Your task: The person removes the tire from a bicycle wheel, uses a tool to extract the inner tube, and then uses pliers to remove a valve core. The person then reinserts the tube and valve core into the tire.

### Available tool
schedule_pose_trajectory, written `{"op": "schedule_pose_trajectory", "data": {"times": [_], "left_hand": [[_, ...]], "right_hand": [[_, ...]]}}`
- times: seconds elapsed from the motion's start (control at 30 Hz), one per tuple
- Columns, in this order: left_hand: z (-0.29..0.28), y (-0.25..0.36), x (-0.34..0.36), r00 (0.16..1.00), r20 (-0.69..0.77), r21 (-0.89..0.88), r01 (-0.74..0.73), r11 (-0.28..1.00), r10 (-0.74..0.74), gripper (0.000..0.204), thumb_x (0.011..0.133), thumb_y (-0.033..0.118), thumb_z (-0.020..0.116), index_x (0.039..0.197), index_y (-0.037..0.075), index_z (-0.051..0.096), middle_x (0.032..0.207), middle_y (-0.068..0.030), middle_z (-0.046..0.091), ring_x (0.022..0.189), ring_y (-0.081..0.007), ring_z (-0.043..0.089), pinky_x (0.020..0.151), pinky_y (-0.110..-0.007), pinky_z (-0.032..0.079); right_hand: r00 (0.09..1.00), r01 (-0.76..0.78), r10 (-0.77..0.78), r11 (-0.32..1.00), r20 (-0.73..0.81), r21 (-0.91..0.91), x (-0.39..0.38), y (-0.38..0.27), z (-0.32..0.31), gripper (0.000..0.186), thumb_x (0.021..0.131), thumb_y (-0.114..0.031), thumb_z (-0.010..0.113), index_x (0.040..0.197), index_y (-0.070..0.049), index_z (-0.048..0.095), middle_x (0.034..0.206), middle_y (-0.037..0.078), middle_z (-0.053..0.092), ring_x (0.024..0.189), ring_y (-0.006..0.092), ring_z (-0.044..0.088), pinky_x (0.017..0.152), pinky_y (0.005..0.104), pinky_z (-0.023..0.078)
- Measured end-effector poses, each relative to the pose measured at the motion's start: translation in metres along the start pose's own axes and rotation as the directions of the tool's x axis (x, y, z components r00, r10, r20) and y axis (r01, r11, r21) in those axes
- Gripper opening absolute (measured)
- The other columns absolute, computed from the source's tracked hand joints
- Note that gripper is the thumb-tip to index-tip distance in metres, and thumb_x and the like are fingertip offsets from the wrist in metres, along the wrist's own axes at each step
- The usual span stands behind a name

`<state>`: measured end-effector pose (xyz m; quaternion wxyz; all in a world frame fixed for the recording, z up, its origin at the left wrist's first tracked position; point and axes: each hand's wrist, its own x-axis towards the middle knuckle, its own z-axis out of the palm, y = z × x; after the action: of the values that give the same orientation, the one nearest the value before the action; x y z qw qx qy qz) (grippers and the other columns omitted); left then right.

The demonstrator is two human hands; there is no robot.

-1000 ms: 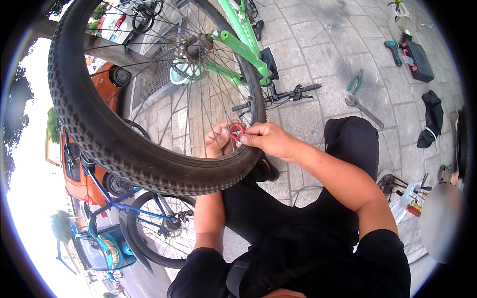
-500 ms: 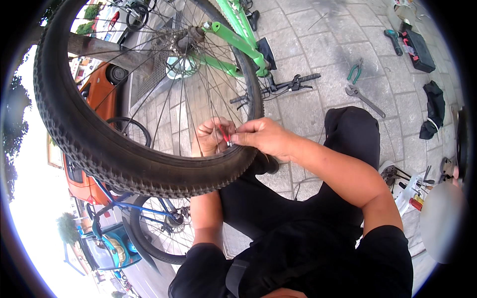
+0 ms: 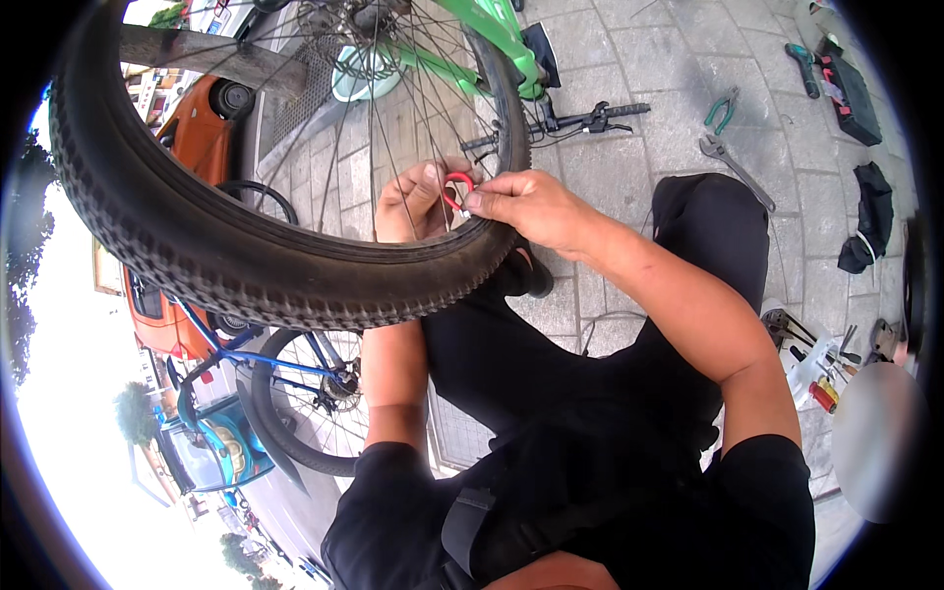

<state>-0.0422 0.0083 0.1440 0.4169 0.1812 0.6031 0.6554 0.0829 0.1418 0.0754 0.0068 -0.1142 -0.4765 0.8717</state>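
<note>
In front of me stands the wheel of an upturned green bicycle, with its knobby black tyre point(image 3: 265, 267) and thin spokes. My right hand point(image 3: 526, 205) pinches a small red horseshoe-shaped spoke wrench point(image 3: 458, 181) between thumb and forefinger, at the inner edge of the rim. The wrench's silver end points down toward the rim. Across from it, among the spokes, my left hand point(image 3: 411, 202) has its fingers curled and its thumb close to the red loop. Whatever those fingers grip is hidden. The green fork point(image 3: 492, 29) and the handlebar point(image 3: 590, 120) lie beyond the wheel.
On the paving to the right lie green-handled pliers point(image 3: 723, 110), an adjustable wrench point(image 3: 737, 173), a drill point(image 3: 803, 69), a black tool case point(image 3: 852, 101) and a black bag point(image 3: 869, 218). Screwdrivers point(image 3: 824, 395) sit nearer. A blue bicycle point(image 3: 270, 367) and orange car point(image 3: 197, 123) are on the left.
The wheel and both hands appear higher in the picture as the view has tilted. The red wrench has turned from a narrow slanted shape to show its curved loop.
</note>
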Motion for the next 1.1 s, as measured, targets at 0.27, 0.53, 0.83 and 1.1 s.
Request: {"op": "schedule_pose_trajectory", "data": {"times": [0.27, 0.53, 0.83, 1.1], "left_hand": [[-0.058, -0.02, 0.019, 0.895, 0.441, -0.285, 0.216, 0.934, -0.072, 0.054, 0.092, 0.022, 0.078, 0.133, -0.008, 0.058, 0.123, -0.0191, 0.069, 0.082, -0.0153, 0.069, 0.07, -0.023, 0.056], [-0.038, -0.006, 0.014, 0.967, 0.249, -0.027, 0.059, 0.998, -0.05, 0.04, 0.088, 0.02, 0.081, 0.116, -0.006, 0.068, 0.103, -0.0122, 0.073, 0.083, -0.0129, 0.066, 0.069, -0.021, 0.05], [0.002, 0.008, 0.009, 0.992, -0.118, 0.621, 0.038, 0.783, 0.046, 0.033, 0.091, 0.026, 0.082, 0.092, -0.003, 0.067, 0.074, -0.0034, 0.068, 0.065, -0.0082, 0.056, 0.06, -0.026, 0.045], [0.009, 0.006, 0.009, 0.981, -0.179, 0.561, 0.039, 0.827, 0.075, 0.034, 0.091, 0.029, 0.082, 0.092, -0.002, 0.068, 0.076, -0.0033, 0.067, 0.068, -0.0086, 0.057, 0.062, -0.025, 0.045]], "right_hand": [[0.995, -0.093, 0.092, 0.995, 0.033, 0.023, -0.005, -0.01, 0.007, 0.029, 0.104, -0.022, 0.065, 0.116, 0.003, 0.072, 0.102, 0.003, 0.073, 0.091, 0.0077, 0.064, 0.081, 0.0255, 0.053], [0.995, -0.098, 0.098, 0.994, 0.012, 0.038, 0.001, -0.006, 0.004, 0.027, 0.102, -0.019, 0.065, 0.115, 0.004, 0.071, 0.101, 0.004, 0.072, 0.09, 0.0087, 0.064, 0.081, 0.026, 0.052], [0.997, -0.072, 0.072, 0.994, 0.006, 0.081, 0.005, 0.005, -0.01, 0.026, 0.093, -0.016, 0.067, 0.111, 0.003, 0.073, 0.103, 0.005, 0.072, 0.096, 0.0117, 0.064, 0.089, 0.0279, 0.049], [1.0, -0.006, 0.004, 0.996, 0.022, 0.093, 0.009, 0.008, -0.009, 0.033, 0.1, -0.025, 0.069, 0.118, 0.003, 0.072, 0.108, 0.005, 0.073, 0.102, 0.0105, 0.064, 0.093, 0.0274, 0.049]]}}
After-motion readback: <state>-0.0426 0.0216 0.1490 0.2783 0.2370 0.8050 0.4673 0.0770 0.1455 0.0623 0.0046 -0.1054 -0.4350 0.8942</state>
